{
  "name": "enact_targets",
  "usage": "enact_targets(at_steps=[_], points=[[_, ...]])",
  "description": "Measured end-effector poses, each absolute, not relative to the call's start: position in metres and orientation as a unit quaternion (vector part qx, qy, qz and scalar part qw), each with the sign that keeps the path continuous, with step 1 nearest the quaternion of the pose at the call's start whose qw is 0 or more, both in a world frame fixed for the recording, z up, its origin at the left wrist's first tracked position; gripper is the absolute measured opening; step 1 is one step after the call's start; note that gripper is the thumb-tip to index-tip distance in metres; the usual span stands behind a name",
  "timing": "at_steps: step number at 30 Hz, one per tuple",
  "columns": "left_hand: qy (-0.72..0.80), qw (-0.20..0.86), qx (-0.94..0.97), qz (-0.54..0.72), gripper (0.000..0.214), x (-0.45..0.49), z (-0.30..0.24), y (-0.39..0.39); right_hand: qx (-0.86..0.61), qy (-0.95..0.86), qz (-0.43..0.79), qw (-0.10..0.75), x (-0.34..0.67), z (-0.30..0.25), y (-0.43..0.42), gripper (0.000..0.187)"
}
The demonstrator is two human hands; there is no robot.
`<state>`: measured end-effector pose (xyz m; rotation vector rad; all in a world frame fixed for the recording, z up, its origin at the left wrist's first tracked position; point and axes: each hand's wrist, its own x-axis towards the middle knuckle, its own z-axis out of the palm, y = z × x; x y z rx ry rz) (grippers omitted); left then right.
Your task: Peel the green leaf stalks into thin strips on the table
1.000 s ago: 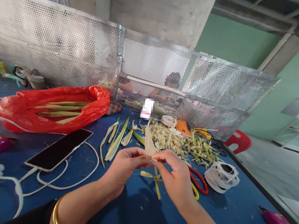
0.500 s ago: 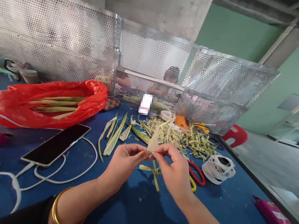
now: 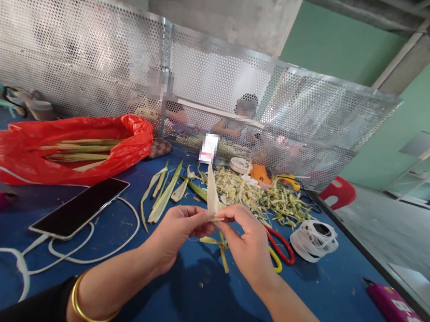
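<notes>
Between my two hands a pale dried leaf strip (image 3: 213,194) stands up, its lower end pinched in the fingertips. My left hand (image 3: 176,234) is closed on that end from the left. From the right, my right hand (image 3: 247,243) grips the same spot, thumb and forefinger together. Just below the fingers, a small cross of knotted leaf strips (image 3: 223,256) lies on the blue table (image 3: 196,315), partly hidden. Scissors with red and yellow handles (image 3: 283,245) lie partly behind my right hand. Several loose leaf pieces (image 3: 165,197) rest beyond my left hand.
A heap of leaf scraps and knotted pieces (image 3: 269,196) spreads at the back. White tape roll (image 3: 314,241) and purple power strip (image 3: 403,320) sit right. Left are a phone (image 3: 82,207) with white cable and a red plastic bag (image 3: 17,142) of leaves. A perforated metal screen (image 3: 211,66) stands behind.
The leaf strip has tilted from leaning right to leaning left, and its pinched lower end now points right between the fingers. Both hands stay in nearly the same place.
</notes>
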<state>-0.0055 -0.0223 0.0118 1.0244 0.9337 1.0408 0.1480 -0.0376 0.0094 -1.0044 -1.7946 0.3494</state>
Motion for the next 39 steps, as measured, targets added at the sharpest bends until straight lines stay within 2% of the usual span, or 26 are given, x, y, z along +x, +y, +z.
enact_targets(at_steps=[8,19,23,30,35,39], points=[[0.394,0.656,0.455,0.455,0.019,-0.0070,0.0103,-0.0219,-0.421,-0.746,0.120,0.502,0.1495,0.0089,-0.0359,0.011],[0.419,0.541,0.528,0.503,0.007,-0.0032,0.0117,-0.0236,-0.459,-0.719,0.139,0.503,0.1482,0.0045,-0.0345,0.008],[0.422,0.542,0.534,0.493,0.006,-0.0034,0.0142,-0.0258,-0.455,-0.727,0.125,0.499,0.1487,0.0047,-0.0360,0.007],[0.394,0.541,0.554,0.495,0.014,-0.0036,0.0082,-0.0240,-0.470,-0.717,0.114,0.502,0.1511,0.0047,-0.0335,0.005],[0.392,0.584,0.487,0.517,0.013,-0.0025,0.0089,-0.0208,-0.441,-0.731,0.152,0.498,0.1513,0.0055,-0.0324,0.011],[0.384,0.617,0.446,0.522,0.013,-0.0039,0.0112,-0.0217,-0.434,-0.742,0.134,0.494,0.1506,0.0055,-0.0351,0.012]])
